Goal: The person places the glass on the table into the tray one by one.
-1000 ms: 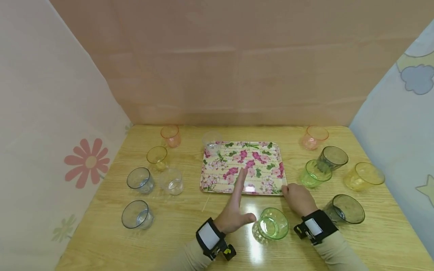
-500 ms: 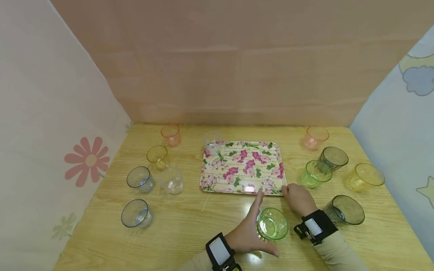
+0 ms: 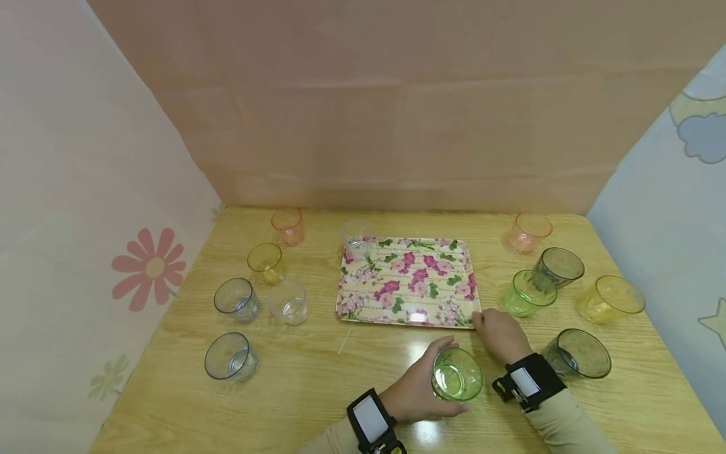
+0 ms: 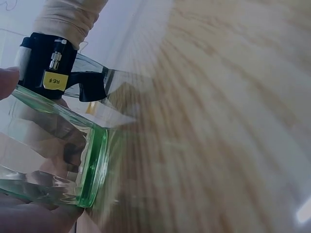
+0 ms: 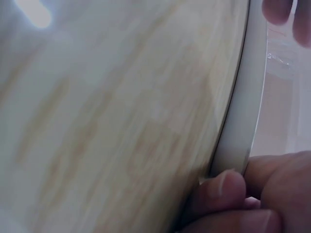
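Observation:
A green glass (image 3: 457, 376) stands upright on the table near its front. My left hand (image 3: 416, 391) holds it from the left, fingers round the far side and thumb along the near side. The left wrist view shows the glass's thick base (image 4: 95, 167) on the wood between thumb and fingers. Beyond it lies a floral tray (image 3: 405, 284). My right hand (image 3: 500, 334) grips the tray's near right corner; in the right wrist view curled fingers (image 5: 221, 191) pinch the pale rim (image 5: 238, 121).
Right of the tray stand a second green glass (image 3: 530, 294), a yellow glass (image 3: 609, 299), a pink glass (image 3: 527, 233) and grey glasses (image 3: 575, 354). On the left are grey (image 3: 231, 357), clear (image 3: 288, 302), amber (image 3: 265, 261) and pink (image 3: 289, 228) ones. A clear glass (image 3: 356, 236) adjoins the tray's back left corner.
My left hand has moved right and toward me from over the tray's front edge, then closed round the green glass. My right hand stays at the tray corner.

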Available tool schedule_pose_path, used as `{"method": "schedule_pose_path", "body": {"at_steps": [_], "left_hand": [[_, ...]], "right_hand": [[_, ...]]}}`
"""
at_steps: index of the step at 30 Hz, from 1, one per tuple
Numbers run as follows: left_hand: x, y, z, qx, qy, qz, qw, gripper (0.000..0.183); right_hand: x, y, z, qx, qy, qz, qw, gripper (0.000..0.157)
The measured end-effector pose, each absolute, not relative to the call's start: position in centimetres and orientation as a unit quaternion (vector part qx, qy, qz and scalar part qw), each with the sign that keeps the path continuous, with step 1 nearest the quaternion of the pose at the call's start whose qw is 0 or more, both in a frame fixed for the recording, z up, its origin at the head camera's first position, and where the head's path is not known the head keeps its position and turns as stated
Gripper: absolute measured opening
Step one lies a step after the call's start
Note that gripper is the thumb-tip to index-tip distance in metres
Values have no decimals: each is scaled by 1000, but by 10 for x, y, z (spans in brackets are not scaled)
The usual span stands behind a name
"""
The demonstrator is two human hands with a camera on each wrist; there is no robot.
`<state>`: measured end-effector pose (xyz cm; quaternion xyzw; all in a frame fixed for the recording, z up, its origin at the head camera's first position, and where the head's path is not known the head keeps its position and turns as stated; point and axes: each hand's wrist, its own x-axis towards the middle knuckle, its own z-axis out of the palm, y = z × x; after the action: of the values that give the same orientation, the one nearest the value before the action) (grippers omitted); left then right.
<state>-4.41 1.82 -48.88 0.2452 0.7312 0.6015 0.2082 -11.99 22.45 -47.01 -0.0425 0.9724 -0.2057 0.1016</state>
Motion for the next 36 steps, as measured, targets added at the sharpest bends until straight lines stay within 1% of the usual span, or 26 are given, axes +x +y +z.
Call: {"method": "schedule_pose_path", "body": {"at_steps": [3,5,18,25,31,36], "left_hand": [[-45,19,-489,250,721,611,209,85],[-45,19,-490,257,719,614,202,82],[-44,22,-493,256,725,617,169,79],[-54,14,-487,212,729,632,156,80],[-78,-8,-474,178,747,631,108,83],[-104,-34,-467,144,763,628,53,83]], "right_hand": [[-120,225,-470,-42,971,-210,102,43],[-119,225,-470,-41,971,-212,104,44],[-118,225,-469,-42,971,-213,98,44],[-118,227,-470,-41,973,-206,96,43],[-121,228,-472,-37,972,-208,106,43],[-122,227,-474,-40,971,-212,104,44]]}}
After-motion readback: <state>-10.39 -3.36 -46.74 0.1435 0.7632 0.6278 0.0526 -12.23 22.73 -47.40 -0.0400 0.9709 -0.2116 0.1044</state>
